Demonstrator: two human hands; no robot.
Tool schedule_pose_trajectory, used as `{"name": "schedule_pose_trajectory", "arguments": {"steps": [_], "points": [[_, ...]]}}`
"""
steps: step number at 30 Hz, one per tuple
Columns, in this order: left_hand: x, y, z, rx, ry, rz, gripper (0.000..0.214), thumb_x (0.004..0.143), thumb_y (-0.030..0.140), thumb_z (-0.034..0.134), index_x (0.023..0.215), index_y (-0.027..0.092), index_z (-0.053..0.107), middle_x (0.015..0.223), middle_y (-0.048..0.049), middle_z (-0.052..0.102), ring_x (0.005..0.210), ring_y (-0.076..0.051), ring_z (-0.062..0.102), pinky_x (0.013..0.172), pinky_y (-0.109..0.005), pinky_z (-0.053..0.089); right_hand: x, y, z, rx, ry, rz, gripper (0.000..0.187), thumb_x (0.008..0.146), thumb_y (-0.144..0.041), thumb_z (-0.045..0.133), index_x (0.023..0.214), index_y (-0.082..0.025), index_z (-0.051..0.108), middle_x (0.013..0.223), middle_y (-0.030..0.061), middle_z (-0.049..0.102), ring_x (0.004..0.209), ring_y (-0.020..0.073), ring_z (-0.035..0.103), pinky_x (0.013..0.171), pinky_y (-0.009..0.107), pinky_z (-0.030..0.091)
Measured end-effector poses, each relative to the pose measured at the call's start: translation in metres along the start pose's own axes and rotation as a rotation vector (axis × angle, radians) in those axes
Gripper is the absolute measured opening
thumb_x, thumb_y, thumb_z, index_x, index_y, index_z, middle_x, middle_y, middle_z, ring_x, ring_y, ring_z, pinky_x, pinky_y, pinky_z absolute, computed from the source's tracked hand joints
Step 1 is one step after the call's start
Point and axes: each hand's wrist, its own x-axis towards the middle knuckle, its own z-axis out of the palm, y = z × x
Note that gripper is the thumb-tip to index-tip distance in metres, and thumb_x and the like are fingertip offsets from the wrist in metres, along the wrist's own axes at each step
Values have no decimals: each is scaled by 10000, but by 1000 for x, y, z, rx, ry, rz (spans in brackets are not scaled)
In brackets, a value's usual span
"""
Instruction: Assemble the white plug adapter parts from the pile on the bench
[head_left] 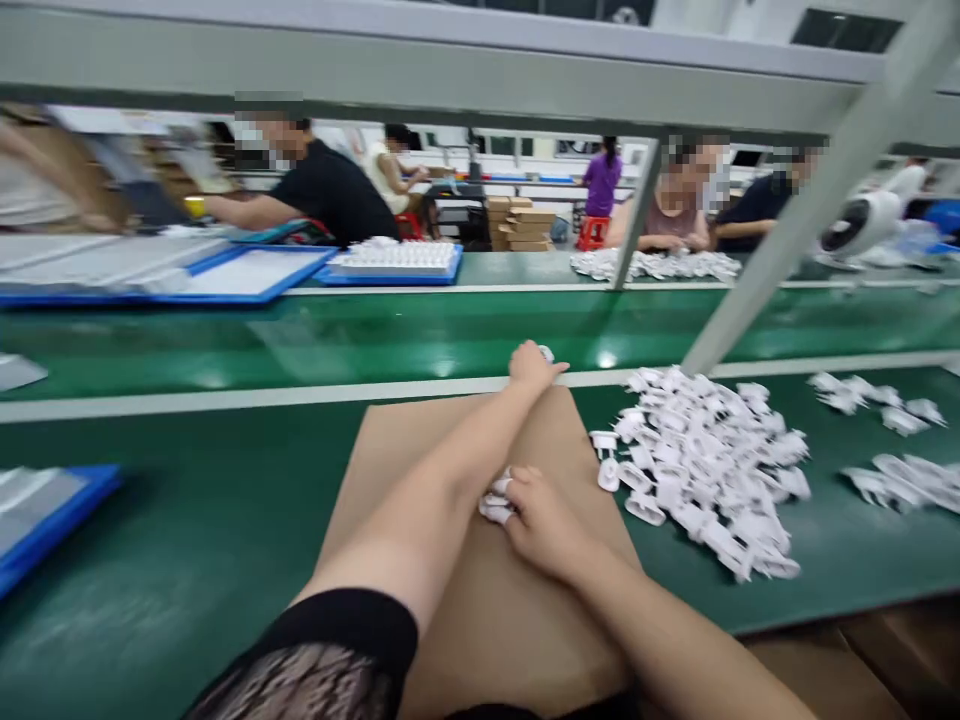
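My left hand (534, 366) reaches far forward over the edge of the green conveyor belt, its fingers curled round a small white plastic part (547, 354) that is mostly hidden. Lower down, over a brown cardboard sheet (435, 640), my right hand (544, 520) grips white plastic parts (495, 505) between thumb and fingers; how many is unclear. Just to the right of the cardboard lies a heap of similar white plastic parts (705, 460), flat oval heads with short legs.
Smaller groups of white parts (911, 482) lie farther right. A blue tray (67, 520) sits at the left. Beyond the green belt (360, 340) are a filled blue tray (397, 265) and several people at work. A slanted grey post (795, 230) stands at the right.
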Motion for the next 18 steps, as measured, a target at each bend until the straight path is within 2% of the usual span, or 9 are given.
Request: {"name": "schedule_pose_trajectory", "arguments": {"steps": [1,3,5,7,10,13,16,18], "points": [[3,-1,1,-6,-4,10,487,948,498,704,1271,140,633,1353,-191,630,1270,-332,604,1082,-537,491,1,2,1,30,9,-3,342,772,20,563,1002,-195,698,1022,90,655,993,262,570,866,384,477],[6,-8,-6,-32,-12,62,374,1008,457,631,1282,205,654,1345,-125,643,1210,-278,634,1055,-505,532,2,6,4,85,21,-22,379,810,9,544,1066,-218,706,1049,95,661,1011,271,576,884,411,491],[1,-18,-21,-65,-19,139,345,1020,414,614,1308,229,658,1364,-111,650,1217,-271,637,1071,-472,534,2,6,5,135,34,-48,393,863,-25,534,1134,-248,711,1090,100,663,1048,276,589,917,439,505],[-13,-31,-42,-91,-25,217,354,1005,331,616,1338,218,657,1395,-113,658,1263,-290,626,1116,-442,509,0,3,4,172,56,-67,361,886,-59,539,1118,-262,726,1111,107,660,1072,280,603,941,461,517],[-49,-52,-77,-118,-68,301,383,933,234,638,1312,200,684,1367,-101,694,1221,-311,661,1094,-416,531,-3,-4,-5,239,117,-39,259,905,-142,565,1020,-272,758,1045,105,666,1004,275,625,890,456,540],[-96,-74,-103,-161,-164,366,356,868,252,669,1214,188,724,1224,-95,753,1091,-315,710,1018,-441,571,-5,-13,-23,399,169,145,187,905,-321,655,1034,-270,780,1011,93,695,930,253,647,798,401,557],[-137,-93,-115,-237,-268,430,342,871,346,654,1179,218,730,1201,-79,756,1120,-325,693,1050,-474,539,0,-20,-43,628,194,359,395,782,-469,795,1096,-229,777,961,74,728,837,216,651,677,329,537],[-154,-102,-115,-207,-320,448,343,892,409,633,1186,264,733,1164,-60,763,1069,-316,703,1013,-482,547,9,-21,-55,747,231,381,454,702,-496,847,1047,-210,778,938,56,736,807,186,638,675,300,518]]}}
